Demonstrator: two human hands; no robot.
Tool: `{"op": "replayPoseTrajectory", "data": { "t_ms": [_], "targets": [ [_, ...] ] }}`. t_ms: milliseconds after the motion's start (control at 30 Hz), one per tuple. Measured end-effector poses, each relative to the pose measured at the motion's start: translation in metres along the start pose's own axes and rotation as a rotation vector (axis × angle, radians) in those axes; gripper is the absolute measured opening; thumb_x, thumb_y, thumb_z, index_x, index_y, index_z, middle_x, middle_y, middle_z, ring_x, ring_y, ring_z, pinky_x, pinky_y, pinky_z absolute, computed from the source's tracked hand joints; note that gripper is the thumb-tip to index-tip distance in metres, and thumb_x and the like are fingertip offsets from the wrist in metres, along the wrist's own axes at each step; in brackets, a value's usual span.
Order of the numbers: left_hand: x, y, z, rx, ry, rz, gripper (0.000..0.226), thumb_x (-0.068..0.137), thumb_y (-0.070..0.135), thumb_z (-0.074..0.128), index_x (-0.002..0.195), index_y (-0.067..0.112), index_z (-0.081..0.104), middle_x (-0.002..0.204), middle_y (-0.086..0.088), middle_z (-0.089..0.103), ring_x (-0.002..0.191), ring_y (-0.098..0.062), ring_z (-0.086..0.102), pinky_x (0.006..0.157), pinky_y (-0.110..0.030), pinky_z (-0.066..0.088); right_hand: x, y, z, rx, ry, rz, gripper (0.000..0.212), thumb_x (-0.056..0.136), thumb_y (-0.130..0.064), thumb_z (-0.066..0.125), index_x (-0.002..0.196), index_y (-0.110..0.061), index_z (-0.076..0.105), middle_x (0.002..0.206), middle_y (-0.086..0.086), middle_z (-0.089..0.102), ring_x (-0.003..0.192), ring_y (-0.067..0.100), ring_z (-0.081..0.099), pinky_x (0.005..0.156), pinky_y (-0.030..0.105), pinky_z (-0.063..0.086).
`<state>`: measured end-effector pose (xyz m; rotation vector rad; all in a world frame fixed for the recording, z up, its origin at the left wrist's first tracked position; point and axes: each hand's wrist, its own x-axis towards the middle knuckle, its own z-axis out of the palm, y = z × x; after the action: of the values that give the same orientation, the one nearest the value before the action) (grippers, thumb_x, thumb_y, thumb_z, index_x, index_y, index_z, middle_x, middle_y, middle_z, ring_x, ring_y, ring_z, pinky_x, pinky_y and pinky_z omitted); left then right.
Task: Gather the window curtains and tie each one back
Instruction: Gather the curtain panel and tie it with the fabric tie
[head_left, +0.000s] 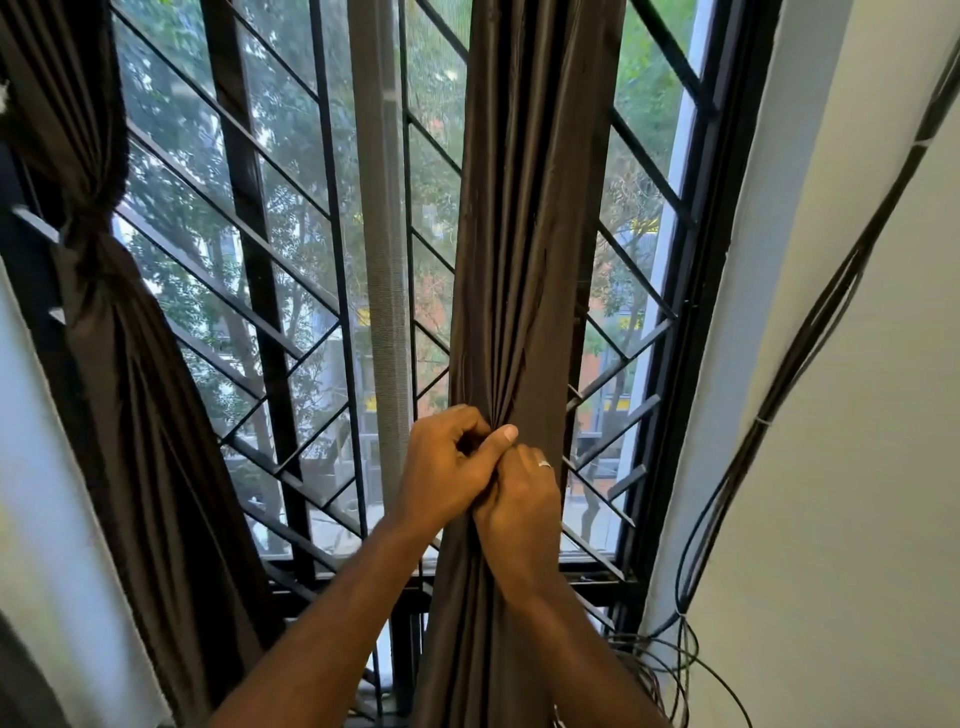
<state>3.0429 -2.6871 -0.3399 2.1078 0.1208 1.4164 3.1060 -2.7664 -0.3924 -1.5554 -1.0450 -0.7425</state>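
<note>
- Left hand (447, 467) w/ fingers curled round the bunched folds of the right curtain (524, 234), thumb laid across the front of the bunch.
- Right hand (519, 506) just below and touching the left one, fingers wrapped round the same bunch; ring on one finger. Both hands clamped on cloth, none free.
- Right curtain hangs in front of the window, right of the middle, gathered to a narrow column at the hands, spreading a little below. No separate tie-back band visible.
- Left curtain (111, 312) at the window's left edge, already knotted on itself partway up.
- Behind: black window grille (270, 218), grey mesh strip (379, 208) in the middle, trees outside. Black cables (810, 322) run down the wall at right, well clear of the hands.
- Handling, my guess: cloth is soft, light, smooth w/ a sheen, so prob slippery; folds could slide out of a loose hold. Best held where it's held now, at the pinched waist, whole bunch enclosed, then knotted like the left one.
</note>
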Motion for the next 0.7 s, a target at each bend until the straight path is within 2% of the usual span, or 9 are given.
{"op": "replayPoseTrajectory", "data": {
  "t_ms": [67, 167, 267, 333, 433, 500, 600, 633, 700],
  "targets": [
    [0.002, -0.001, 0.0, 0.007, 0.0, -0.014, 0.033, 0.088, 0.032, 0.073, 0.061, 0.018, 0.059, 0.056, 0.007, 0.055, 0.053, -0.014, 0.054, 0.05, -0.025, 0.042, 0.0, 0.002, 0.001, -0.019, -0.016, -0.014, 0.014, 0.091, -0.003, 0.055, 0.098, -0.004, 0.067, 0.081, 0.005, 0.062, 0.073, 0.024, 0.055, 0.063, 0.047, 0.051],
    [0.003, -0.002, 0.0, 0.016, 0.004, -0.042, 0.033, 0.088, 0.022, 0.077, 0.061, 0.022, 0.058, 0.054, 0.008, 0.055, 0.051, -0.012, 0.053, 0.052, -0.016, 0.038, 0.0, 0.003, 0.002, -0.028, -0.028, -0.04, 0.021, 0.093, -0.008, 0.048, 0.1, -0.003, 0.067, 0.081, 0.006, 0.062, 0.072, 0.024, 0.056, 0.064, 0.047, 0.051],
    [0.002, -0.001, 0.002, 0.028, 0.023, -0.061, 0.034, 0.088, 0.02, 0.077, 0.06, 0.021, 0.058, 0.053, 0.008, 0.055, 0.049, -0.009, 0.052, 0.051, -0.013, 0.037, -0.003, 0.001, 0.002, -0.013, -0.012, -0.038, 0.024, 0.095, -0.01, 0.043, 0.097, -0.004, 0.067, 0.08, 0.005, 0.062, 0.071, 0.023, 0.055, 0.062, 0.046, 0.051],
    [0.002, -0.003, 0.002, 0.048, 0.046, -0.063, 0.033, 0.089, 0.017, 0.075, 0.06, 0.018, 0.058, 0.054, 0.007, 0.055, 0.05, -0.01, 0.053, 0.05, -0.016, 0.039, -0.003, -0.001, 0.003, -0.01, -0.014, -0.036, 0.022, 0.095, -0.011, 0.044, 0.094, -0.007, 0.066, 0.081, 0.004, 0.061, 0.072, 0.021, 0.054, 0.062, 0.045, 0.05],
    [-0.002, -0.01, -0.005, 0.08, 0.085, -0.088, 0.028, 0.091, 0.022, 0.066, 0.066, 0.013, 0.058, 0.058, 0.003, 0.056, 0.055, -0.014, 0.054, 0.052, -0.035, 0.045, -0.002, -0.002, 0.0, -0.029, -0.092, -0.081, 0.023, 0.097, -0.018, 0.047, 0.101, -0.014, 0.069, 0.086, -0.001, 0.065, 0.079, 0.018, 0.057, 0.069, 0.045, 0.049],
    [-0.007, -0.015, -0.015, 0.074, 0.123, -0.097, 0.027, 0.093, 0.023, 0.061, 0.069, 0.012, 0.056, 0.059, 0.004, 0.052, 0.054, -0.012, 0.05, 0.051, -0.034, 0.043, 0.004, 0.002, -0.009, 0.001, -0.081, -0.066, 0.024, 0.098, -0.03, 0.052, 0.109, -0.021, 0.072, 0.097, -0.007, 0.068, 0.092, 0.014, 0.059, 0.079, 0.045, 0.048],
    [-0.01, -0.021, -0.036, 0.047, 0.128, -0.106, 0.024, 0.096, 0.021, 0.061, 0.074, 0.011, 0.061, 0.063, -0.001, 0.055, 0.057, -0.013, 0.051, 0.051, -0.029, 0.041, 0.024, 0.023, -0.019, 0.201, 0.104, 0.174, 0.031, 0.094, -0.043, 0.063, 0.12, -0.026, 0.067, 0.122, -0.005, 0.063, 0.117, 0.013, 0.055, 0.097, 0.034, 0.048],
    [-0.009, -0.023, -0.041, 0.033, 0.12, -0.114, 0.023, 0.096, 0.022, 0.062, 0.076, 0.012, 0.063, 0.064, -0.002, 0.056, 0.058, -0.013, 0.052, 0.052, -0.029, 0.042, 0.032, 0.029, -0.022, 0.267, 0.097, 0.3, 0.042, 0.092, -0.05, 0.065, 0.128, -0.029, 0.061, 0.133, -0.004, 0.058, 0.126, 0.013, 0.051, 0.102, 0.03, 0.045],
    [-0.009, -0.027, -0.048, 0.017, 0.112, -0.126, 0.025, 0.095, 0.028, 0.061, 0.077, 0.011, 0.065, 0.067, -0.004, 0.058, 0.062, -0.018, 0.056, 0.054, -0.035, 0.046, 0.047, 0.038, -0.026, 0.488, -0.051, 0.529, 0.061, 0.089, -0.053, 0.07, 0.142, -0.032, 0.048, 0.145, -0.005, 0.052, 0.131, 0.015, 0.05, 0.102, 0.029, 0.044]
  ]
}}
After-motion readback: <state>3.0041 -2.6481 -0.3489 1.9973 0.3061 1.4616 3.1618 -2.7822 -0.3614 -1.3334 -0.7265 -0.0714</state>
